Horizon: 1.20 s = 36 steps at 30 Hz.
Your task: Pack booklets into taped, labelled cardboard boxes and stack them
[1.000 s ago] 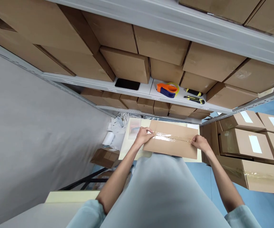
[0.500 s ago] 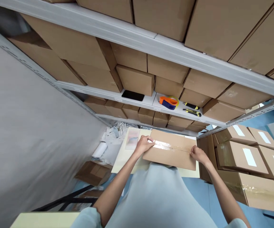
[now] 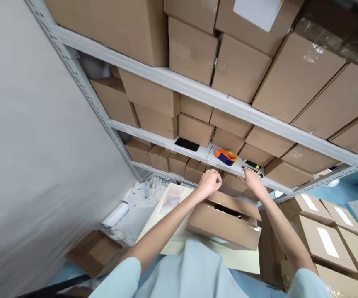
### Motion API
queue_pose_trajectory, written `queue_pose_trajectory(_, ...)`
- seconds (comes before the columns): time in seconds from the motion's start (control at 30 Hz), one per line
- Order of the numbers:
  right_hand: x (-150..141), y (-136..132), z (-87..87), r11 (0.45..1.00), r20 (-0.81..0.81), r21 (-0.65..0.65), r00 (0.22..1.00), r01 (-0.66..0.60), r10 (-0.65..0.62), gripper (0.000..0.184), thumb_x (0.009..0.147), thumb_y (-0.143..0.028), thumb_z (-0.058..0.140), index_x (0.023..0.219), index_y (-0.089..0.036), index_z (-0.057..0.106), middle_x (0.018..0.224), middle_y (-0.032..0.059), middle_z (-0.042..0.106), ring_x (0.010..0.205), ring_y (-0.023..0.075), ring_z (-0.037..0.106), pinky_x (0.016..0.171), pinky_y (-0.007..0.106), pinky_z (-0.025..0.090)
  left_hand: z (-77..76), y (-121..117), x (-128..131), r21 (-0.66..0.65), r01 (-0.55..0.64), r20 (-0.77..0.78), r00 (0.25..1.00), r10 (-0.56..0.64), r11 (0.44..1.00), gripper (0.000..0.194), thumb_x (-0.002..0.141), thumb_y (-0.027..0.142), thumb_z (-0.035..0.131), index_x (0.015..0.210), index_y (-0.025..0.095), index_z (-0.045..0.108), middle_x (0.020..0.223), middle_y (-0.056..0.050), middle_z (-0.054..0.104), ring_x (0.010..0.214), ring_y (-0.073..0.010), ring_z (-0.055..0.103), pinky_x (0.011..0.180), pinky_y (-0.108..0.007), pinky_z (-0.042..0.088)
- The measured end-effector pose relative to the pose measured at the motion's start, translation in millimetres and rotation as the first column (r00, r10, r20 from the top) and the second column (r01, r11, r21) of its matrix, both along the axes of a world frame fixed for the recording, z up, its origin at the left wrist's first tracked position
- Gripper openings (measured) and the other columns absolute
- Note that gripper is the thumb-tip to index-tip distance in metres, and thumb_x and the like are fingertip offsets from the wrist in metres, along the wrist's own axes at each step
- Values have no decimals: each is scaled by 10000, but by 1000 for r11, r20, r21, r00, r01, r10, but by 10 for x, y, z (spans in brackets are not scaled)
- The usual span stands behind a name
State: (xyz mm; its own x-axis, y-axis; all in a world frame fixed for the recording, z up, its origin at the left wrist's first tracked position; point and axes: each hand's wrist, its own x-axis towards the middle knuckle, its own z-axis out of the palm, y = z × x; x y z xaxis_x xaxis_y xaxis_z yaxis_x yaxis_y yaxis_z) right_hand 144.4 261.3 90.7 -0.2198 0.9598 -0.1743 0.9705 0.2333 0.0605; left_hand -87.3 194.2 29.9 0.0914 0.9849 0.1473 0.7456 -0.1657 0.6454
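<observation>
Two hands above a split-top box

A brown cardboard box (image 3: 224, 227) sits on the pale yellow tabletop (image 3: 244, 261), close in front of the person. Its top flaps have a gap between them, and something black shows inside.

The left hand (image 3: 210, 182) is up over the back of the box, fingers curled in. I cannot tell if its grip is pinched tight or holds anything thin. The right hand (image 3: 251, 182) is up too, near the shelf (image 3: 135, 131). It covers part of a yellow-and-black box cutter (image 3: 258, 173) — I cannot tell if they touch, or if that grip is apart or together.

A second box cutter (image 3: 252, 164) lies just behind the first. To their left are an orange-and-blue tape dispenser (image 3: 226, 159) and a flat black phone (image 3: 187, 144). More boxes (image 3: 309, 236) with white labels are stacked on the right.
</observation>
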Motion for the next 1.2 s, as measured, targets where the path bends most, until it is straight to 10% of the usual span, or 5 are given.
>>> queue_pose_trajectory(0.33, -947, 973, -482, 1000, -15, -17, 1000, -3, 3, 539, 1019, -146, 595, 1548, -68, 528, 1575, 253, 615, 1440, 311, 611, 1166, 341, 438, 231, 155, 26, 65, -127, 147, 982, 117, 990, 194, 939, 158, 690, 1008, 229, 858, 1251, -84, 799, 1226, -283, 714, 1143, -418, 536)
queue_pose_trajectory(0.77, -642, 392, -518, 996, -488, 85, 873, 33, 13, 496, 1106, -277, 407, 1542, -46, 452, 1434, 246, 692, 1272, 261, 687, 1079, 347, 516, 66, -157, -54, 93, -167, 413, 904, 114, 982, 185, 991, 176, 653, 1124, 206, 778, 1217, -83, 797, 1153, -258, 753, 1085, -412, 584)
queue_pose_trajectory(0.87, -490, -60, -472, 996, -698, 86, 713, 0, 60, 489, 1118, -404, 380, 1493, -116, 504, 1408, 192, 721, 1262, 243, 699, 1074, 358, 550, 45, -197, 87, 118, -151, 553, 831, 61, 982, 205, 989, 193, 670, 1183, 188, 734, 1211, -96, 780, 1116, -228, 762, 1040, -367, 611)
queue_pose_trajectory(1.0, -364, -678, -289, 997, -979, 72, 192, -4, 71, 593, 1002, -626, 630, 1399, -184, 624, 1344, 154, 758, 1257, 294, 714, 1134, 450, 558, 158, -388, 305, 214, -83, 654, 753, -79, 973, 207, 1030, 217, 614, 1216, 207, 705, 1205, -94, 756, 1100, -212, 766, 1014, -340, 620)
queue_pose_trajectory(1.2, -328, -1131, 71, 998, -988, 41, 148, -41, 46, 557, 958, -686, 713, 1273, -228, 734, 1252, 122, 807, 1178, 319, 758, 1120, 510, 592, 398, -811, 418, 324, -52, 609, 775, -166, 945, 208, 1077, 221, 557, 1224, 233, 705, 1244, -103, 749, 1162, -231, 747, 1022, -344, 609)
